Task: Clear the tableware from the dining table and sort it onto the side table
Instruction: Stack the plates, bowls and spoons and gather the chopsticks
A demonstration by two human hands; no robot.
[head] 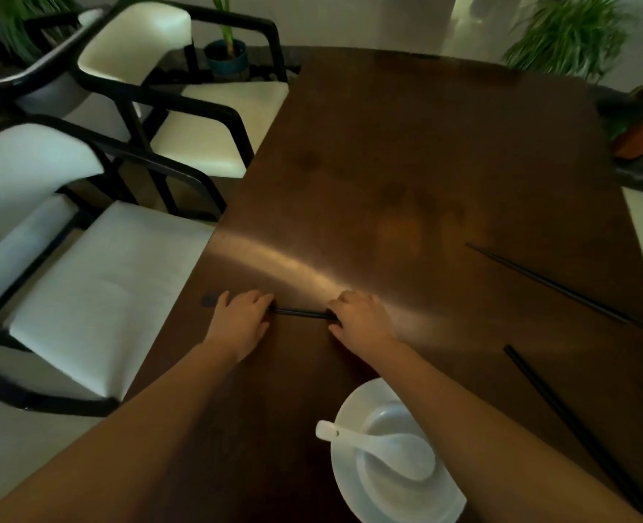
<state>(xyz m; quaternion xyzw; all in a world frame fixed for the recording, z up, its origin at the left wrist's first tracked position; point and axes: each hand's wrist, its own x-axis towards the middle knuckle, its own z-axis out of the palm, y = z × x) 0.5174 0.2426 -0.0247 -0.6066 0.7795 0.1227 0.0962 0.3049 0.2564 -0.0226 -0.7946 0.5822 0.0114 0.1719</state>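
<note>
Near left edge of table [406, 145]: black chopsticks [301, 314] lying flat, left hand [242, 318] over one end, right hand [361, 320] over other, fingers curled down onto them; firm grip or mere touch, cannot tell. At near edge: white plate [353, 481] carrying bowl [384, 420] with spoon [380, 447] inside. Toward right edge: two more dark chopstick pairs [561, 286], apart. Beside left edge: white chairs [97, 273].

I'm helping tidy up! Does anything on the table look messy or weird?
Nothing is spilled or broken. The black chopsticks are scattered: one set lies slanted near the right edge, another closer, and both hands are on a third. The spoon sits neatly in its bowl.
</note>
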